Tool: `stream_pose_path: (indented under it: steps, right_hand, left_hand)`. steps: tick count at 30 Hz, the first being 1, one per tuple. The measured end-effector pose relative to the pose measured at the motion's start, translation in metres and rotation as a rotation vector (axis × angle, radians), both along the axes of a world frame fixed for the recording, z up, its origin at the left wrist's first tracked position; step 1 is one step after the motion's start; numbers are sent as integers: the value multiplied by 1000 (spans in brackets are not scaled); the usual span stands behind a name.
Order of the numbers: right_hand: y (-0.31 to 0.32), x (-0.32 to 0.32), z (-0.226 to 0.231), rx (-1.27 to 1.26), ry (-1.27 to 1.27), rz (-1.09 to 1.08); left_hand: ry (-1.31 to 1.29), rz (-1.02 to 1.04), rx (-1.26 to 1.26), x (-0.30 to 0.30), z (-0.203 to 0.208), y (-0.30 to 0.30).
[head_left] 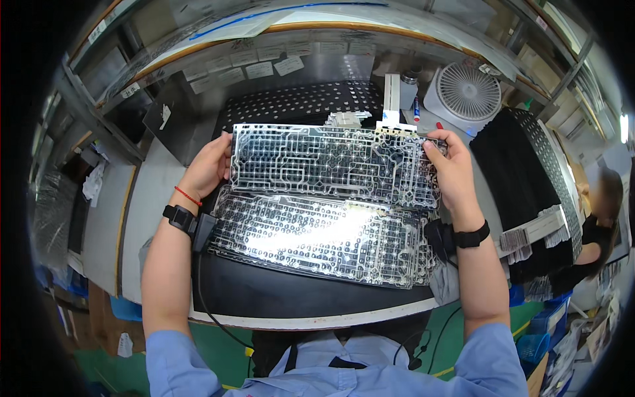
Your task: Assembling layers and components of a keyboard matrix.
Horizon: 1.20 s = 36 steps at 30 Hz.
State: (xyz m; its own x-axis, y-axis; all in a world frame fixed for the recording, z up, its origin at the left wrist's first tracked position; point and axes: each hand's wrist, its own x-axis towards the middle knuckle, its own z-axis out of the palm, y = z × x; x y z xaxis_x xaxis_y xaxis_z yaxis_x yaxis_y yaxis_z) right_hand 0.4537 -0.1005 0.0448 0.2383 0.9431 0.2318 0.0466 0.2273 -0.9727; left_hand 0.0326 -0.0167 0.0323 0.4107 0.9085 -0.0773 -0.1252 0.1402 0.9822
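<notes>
Two closed grips, left hand (208, 165) and right hand (454, 169), are pinching opposite ends of a circuit-traced keyboard membrane (297, 159), likely keeping it flat above the membrane stack's (264, 228) far edge on the black worktop (254, 284).

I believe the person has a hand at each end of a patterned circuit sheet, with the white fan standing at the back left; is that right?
Not quite: the white fan stands at the back right, as the head view shows. The left hand and right hand are at either end of the circuit sheet.
</notes>
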Motion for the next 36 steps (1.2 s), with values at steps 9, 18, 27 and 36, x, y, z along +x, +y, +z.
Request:
stream_pose_path:
  steps: [9, 18, 27, 36]
  right_hand:
    - [0, -2, 4, -6, 96, -6]
    - [-1, -1, 1, 3, 168, 90]
    - [-1, 0, 2, 57, 180, 63]
    - [1, -5, 3, 68, 230, 98]
  left_hand:
    - [-50, 157, 85, -10, -12, 14]
    - [-76, 211, 75, -11, -15, 18]
    - [74, 155, 109, -9, -13, 12]
    - [108, 216, 109, -10, -9, 11]
